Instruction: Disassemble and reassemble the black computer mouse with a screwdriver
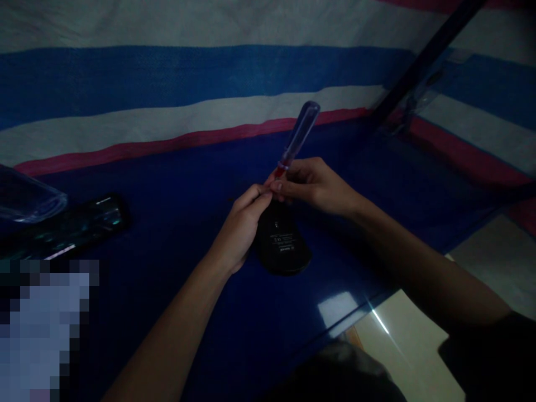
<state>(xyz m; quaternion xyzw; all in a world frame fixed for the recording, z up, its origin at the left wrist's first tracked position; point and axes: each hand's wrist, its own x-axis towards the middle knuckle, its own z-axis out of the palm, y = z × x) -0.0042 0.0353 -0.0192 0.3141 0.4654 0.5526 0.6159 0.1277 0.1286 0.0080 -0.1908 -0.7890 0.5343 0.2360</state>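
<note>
A black computer mouse (285, 245) lies with its underside up on the blue table, small white print showing on it. My left hand (240, 229) is closed along its left side and far end, thumb and forefinger pressed together there. My right hand (310, 184) is closed around the lower end of a screwdriver (302, 129), which leans up to the right. The screwdriver has a clear bluish handle and a red collar. Fingertips of both hands meet at the mouse's far end, hiding the screwdriver's tip and whatever lies under it.
At the left, a dark glossy phone-like slab (84, 223) lies on the blue tabletop (176, 212), beside a clear plastic container (33, 195). Striped sheeting (188, 78) hangs behind the table. A dark pole (422, 61) slants at the right.
</note>
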